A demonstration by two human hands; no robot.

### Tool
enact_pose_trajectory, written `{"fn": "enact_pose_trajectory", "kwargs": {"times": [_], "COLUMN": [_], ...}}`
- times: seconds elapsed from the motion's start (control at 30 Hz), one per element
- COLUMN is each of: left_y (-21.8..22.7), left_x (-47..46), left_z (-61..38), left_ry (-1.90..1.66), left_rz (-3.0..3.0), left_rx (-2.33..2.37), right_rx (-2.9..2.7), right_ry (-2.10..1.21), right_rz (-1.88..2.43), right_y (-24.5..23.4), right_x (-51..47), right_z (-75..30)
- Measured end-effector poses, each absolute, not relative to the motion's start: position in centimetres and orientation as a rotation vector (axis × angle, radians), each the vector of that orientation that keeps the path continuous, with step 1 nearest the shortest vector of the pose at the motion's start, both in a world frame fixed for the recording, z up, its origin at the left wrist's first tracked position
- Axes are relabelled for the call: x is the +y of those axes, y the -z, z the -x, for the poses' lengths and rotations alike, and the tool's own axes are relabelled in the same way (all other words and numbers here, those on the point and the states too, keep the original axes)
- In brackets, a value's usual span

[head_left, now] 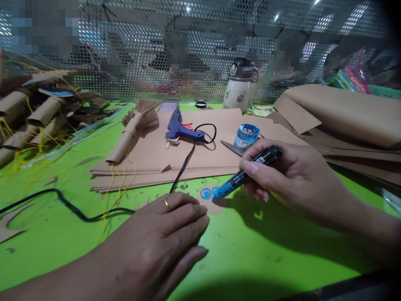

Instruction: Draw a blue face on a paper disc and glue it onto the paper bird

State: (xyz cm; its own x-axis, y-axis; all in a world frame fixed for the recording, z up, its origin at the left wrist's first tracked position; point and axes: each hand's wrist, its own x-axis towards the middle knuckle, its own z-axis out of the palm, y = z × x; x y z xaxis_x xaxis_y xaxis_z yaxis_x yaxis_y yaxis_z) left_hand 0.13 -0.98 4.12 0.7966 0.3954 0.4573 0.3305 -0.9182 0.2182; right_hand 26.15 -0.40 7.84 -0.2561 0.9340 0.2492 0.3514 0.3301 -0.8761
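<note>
Pinched in the fingers of my right hand is a black permanent marker, its lower end smeared with blue paint. That blue end touches a small round piece of brown paper, which bears blue spiral rings. My left hand, with a gold ring, lies flat, its fingertips at the left edge of the paper piece. Just beyond my right hand stands an open jar of blue paint. A pointed metal blade lies beside the jar, partly hidden by my hand.
Stacked brown paper sheets carry a blue glue gun and a rolled paper figure. A black cord crosses the green table. More paper rolls pile up left; a bottle stands before the perforated screen.
</note>
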Motion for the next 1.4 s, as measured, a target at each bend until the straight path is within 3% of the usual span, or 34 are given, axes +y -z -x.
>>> {"fn": "enact_pose_trajectory", "kwargs": {"times": [0.63, 1.07, 1.4], "left_y": [-4.2, -4.2, -4.4], "left_x": [-1.0, -1.2, -1.4], "left_z": [-0.1, -0.1, 0.0], "left_ry": [-0.749, -0.760, -0.762], "left_rz": [-2.862, -2.845, -2.841], "left_rx": [0.579, 0.572, 0.567], "right_rx": [-1.868, -1.686, -1.598], "right_ry": [-0.826, -1.106, -1.134], "right_rz": [1.159, 1.260, 1.304], "right_y": [-7.3, -7.2, -7.2], "right_x": [-0.2, 0.1, 0.8], "right_z": [-26.4, -26.2, -26.4]}}
